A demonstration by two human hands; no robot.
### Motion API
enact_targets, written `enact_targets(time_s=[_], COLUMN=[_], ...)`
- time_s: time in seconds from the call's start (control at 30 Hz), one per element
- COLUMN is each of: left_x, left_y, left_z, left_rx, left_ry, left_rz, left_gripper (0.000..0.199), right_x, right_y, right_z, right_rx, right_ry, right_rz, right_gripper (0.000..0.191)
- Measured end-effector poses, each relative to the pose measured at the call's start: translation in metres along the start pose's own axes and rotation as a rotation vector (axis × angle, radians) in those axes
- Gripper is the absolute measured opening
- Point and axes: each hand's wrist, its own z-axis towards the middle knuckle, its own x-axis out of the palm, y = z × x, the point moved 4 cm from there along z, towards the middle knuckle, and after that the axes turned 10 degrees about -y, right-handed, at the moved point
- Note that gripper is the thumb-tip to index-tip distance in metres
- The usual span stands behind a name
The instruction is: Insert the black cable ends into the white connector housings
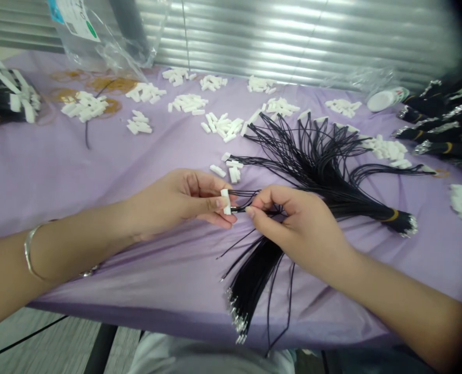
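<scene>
Between the thumb and fingers of my left hand (199,200) is a small white connector housing (225,201), held upright. Several thin black wires run from its right side toward my right hand (293,221). The thumb and forefinger of that hand pinch a black wire (240,210) close to the housing. Below my right hand lies a bundle of loose black wires (254,278) with bare metal terminals at the near end. Behind it, a larger black wire bundle (324,166) fans out, with white housings on its far ends and a yellow band near its terminals.
Piles of white housings (223,126) are spread over the purple tablecloth (168,148). Banded black wire bundles (441,130) lie at the right. Orange rubber bands (114,84) and a clear plastic bag (109,41) are at the back left, before the window blinds (254,36).
</scene>
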Motion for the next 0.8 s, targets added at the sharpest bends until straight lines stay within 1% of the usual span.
enact_targets(time_s=[0.2, 0.47, 0.67, 0.8], left_x=[-0.0003, -0.0009, -0.0013, -0.0021], left_y=[0.0016, 0.0008, -0.0012, -0.0005], left_z=[0.0001, 0.0001, -0.0002, -0.0003], left_rx=[-0.004, -0.019, 0.010, 0.019], left_ry=[-0.022, -0.015, 0.018, 0.044], left_rz=[0.010, -0.033, -0.027, -0.019], left_gripper=[0.005, 0.005, 0.004, 0.004], right_x=[-0.0002, -0.0020, -0.0038, -0.0046], right_y=[0.0033, 0.0067, 0.0057, 0.0070], right_z=[-0.0025, -0.0011, -0.0011, -0.0013], right_rx=[-0.098, -0.225, -0.208, -0.224], right_ry=[-0.088, -0.073, -0.047, -0.051], right_rz=[-0.072, -0.052, -0.029, -0.029], right_gripper=[0.008, 0.011, 0.011, 0.011])
